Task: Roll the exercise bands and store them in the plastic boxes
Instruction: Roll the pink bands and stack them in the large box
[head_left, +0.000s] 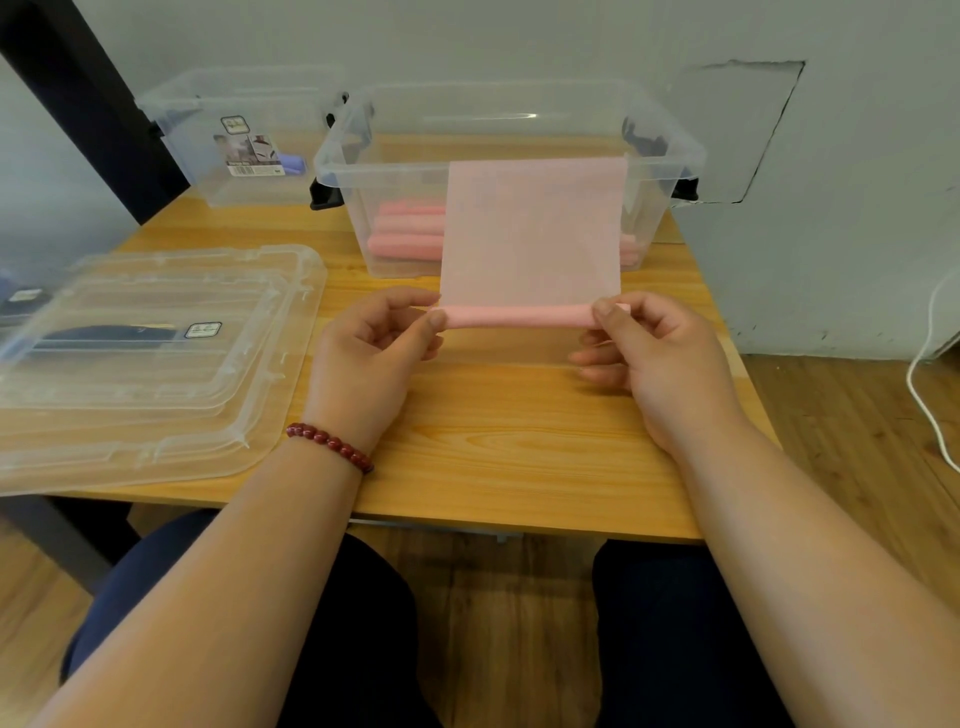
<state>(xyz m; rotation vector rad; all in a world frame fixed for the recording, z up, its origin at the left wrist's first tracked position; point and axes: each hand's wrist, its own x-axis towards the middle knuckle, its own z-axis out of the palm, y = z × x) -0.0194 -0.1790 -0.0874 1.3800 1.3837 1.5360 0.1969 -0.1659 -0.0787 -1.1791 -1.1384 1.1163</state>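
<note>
While the left hand (371, 343) and right hand (649, 353) pinch its rolled end, the thin pink band (532, 234) rises flat to the clear box (389, 169), where pink rolls (408, 231) lie

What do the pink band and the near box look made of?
The band: thin, matte, faintly see-through sheet, likely latex or rubber. The box: clear, glossy, rigid plastic; the pink rolls inside show through its wall.
</note>
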